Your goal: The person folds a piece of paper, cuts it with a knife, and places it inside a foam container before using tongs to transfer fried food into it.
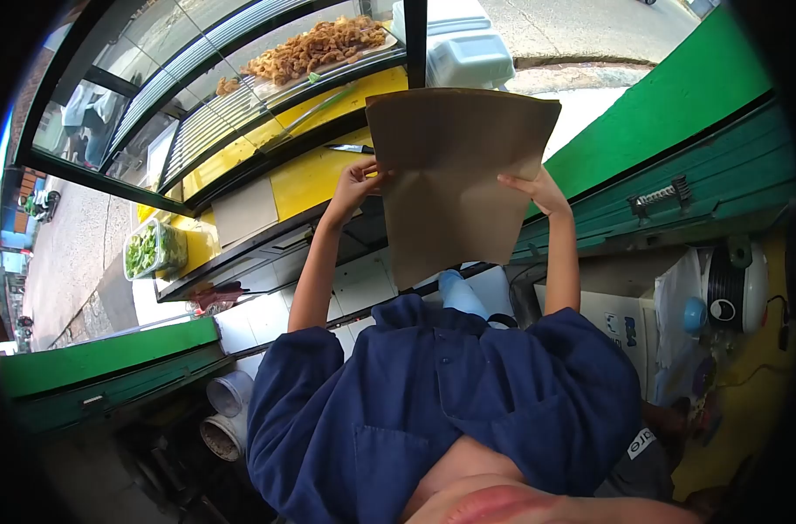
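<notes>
A large sheet of brown paper [455,196] is stretched out in front of my chest, lightly creased across its middle; its upper edge looks folded or layered. My left hand [360,182] pinches its left edge between thumb and fingers. On the opposite edge, my right hand [540,189] grips with the thumb on the near face and the fingers mostly hidden behind. A knife [349,148] lies on the yellow counter [315,179] just beyond my left hand, its far end covered by the paper.
Fried food pieces [315,54] are piled inside a glass display case [193,113]. White foam boxes [470,61] stand beside it. A tub of chopped greens [155,249] and a flat brown sheet [245,212] rest on the counter's left. At right is an open cardboard box [600,327].
</notes>
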{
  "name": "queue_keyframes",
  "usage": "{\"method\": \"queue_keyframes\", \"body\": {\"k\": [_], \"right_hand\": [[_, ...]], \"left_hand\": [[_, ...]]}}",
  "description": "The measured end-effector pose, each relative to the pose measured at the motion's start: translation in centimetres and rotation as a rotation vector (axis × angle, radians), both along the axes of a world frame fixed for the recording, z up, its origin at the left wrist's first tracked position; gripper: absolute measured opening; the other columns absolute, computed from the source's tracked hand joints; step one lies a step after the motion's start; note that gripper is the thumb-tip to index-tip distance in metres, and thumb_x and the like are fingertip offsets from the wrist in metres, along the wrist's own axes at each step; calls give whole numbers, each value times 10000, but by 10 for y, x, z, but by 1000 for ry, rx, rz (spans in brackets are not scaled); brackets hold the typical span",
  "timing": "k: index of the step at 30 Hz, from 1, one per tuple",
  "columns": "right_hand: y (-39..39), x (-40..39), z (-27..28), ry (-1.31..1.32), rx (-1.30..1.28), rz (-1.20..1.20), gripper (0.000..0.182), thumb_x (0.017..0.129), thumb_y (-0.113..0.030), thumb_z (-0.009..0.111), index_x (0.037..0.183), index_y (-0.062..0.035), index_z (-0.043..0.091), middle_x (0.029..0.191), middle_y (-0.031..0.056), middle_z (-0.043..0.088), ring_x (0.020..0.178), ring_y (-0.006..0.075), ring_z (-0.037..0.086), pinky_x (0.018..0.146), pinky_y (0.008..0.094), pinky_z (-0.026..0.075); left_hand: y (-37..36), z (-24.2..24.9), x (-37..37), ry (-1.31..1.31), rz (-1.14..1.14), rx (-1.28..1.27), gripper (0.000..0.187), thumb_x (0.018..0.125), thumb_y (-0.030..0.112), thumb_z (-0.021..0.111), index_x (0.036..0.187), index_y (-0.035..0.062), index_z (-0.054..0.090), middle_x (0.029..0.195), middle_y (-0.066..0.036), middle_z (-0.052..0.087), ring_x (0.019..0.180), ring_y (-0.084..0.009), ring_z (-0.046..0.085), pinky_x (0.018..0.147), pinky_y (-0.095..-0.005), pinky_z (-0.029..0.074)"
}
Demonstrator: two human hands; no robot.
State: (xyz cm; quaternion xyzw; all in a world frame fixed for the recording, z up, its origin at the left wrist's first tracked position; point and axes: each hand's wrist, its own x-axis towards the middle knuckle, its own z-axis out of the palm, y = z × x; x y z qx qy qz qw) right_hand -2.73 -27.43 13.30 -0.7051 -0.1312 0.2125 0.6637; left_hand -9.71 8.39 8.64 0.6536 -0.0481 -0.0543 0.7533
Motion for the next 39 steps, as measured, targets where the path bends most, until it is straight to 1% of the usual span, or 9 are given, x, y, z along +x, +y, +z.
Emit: {"method": "queue_keyframes", "body": {"k": [7, 11, 16, 20, 24, 27, 30, 35, 39], "right_hand": [[78, 20, -13, 107, 437, 596, 136, 759, -129, 673, 834, -16, 672, 1140, 242, 609, 1041, 284, 615, 862, 334, 511], [126, 28, 6, 70, 158, 835, 132, 722, -145, 649, 667, -26, 662, 1094, 259, 626, 1029, 319, 621, 841, 354, 507], [192, 13, 29, -179, 41, 1094, 99, 688, -71, 618, 716, 2, 678, 964, 196, 681, 979, 259, 637, 819, 327, 491], [235, 15, 19, -549, -22, 889, 239, 796, -60, 611, 1028, -29, 657, 907, 81, 684, 845, 154, 631, 773, 276, 480], [225, 39, 20, -522, -135, 493, 255, 884, -221, 634, 1064, -41, 646, 927, 85, 686, 835, 137, 636, 761, 272, 495], [204, 65, -29, -335, 133, 94, 603, 876, -411, 635, 1270, 20, 486, 1127, 123, 629, 1017, 177, 595, 862, 289, 456], [191, 22, -46, 69, -154, 102, 1008, 753, -648, 641, 1388, 59, 305, 1262, 190, 534, 1190, 240, 499, 1001, 338, 353], [199, -16, -55, -218, -88, 223, 776, 719, -442, 775, 1282, 0, 476, 1196, 152, 567, 1112, 227, 537, 954, 334, 401], [202, 2, -63, -140, -65, 315, 591, 828, -426, 685, 1230, -20, 533, 1143, 99, 593, 1077, 168, 538, 922, 302, 411]], "left_hand": [[96, 20, -56, -12, -458, 26, 297, 876, 43, 573, 1167, 45, 634, 1234, -152, 587, 1147, -231, 554, 957, -337, 460], [98, 35, -73, 147, -493, -308, 485, 874, 81, 548, 1342, 0, 449, 1363, -179, 467, 1241, -274, 476, 1053, -351, 362], [35, 16, -60, 275, -341, 426, 901, 718, 506, 714, 1381, 3, 369, 1325, -207, 466, 1232, -283, 454, 1049, -347, 337], [20, 11, -64, 284, -114, 293, 771, 624, 457, 800, 1199, 5, 559, 1119, -127, 616, 1039, -216, 578, 944, -331, 429], [37, -3, -79, 311, 226, 104, 505, 668, 224, 812, 1064, -24, 622, 969, -109, 668, 881, -174, 643, 822, -302, 506], [42, -2, -90, 335, 450, -106, 525, 669, 159, 812, 1102, -33, 586, 1005, -120, 652, 903, -190, 640, 840, -315, 506], [33, -10, -93, 267, 580, -234, 543, 661, 134, 812, 1118, -35, 571, 1012, -120, 646, 905, -195, 638, 834, -311, 507], [5, -12, -82, 183, 822, -61, 556, 651, 142, 825, 1103, -39, 556, 1042, -120, 626, 922, -190, 616, 802, -301, 505], [-6, -17, -84, -6, 947, 41, 615, 729, 270, 796, 1182, -19, 497, 1123, -117, 570, 954, -182, 590, 848, -285, 473]]}}
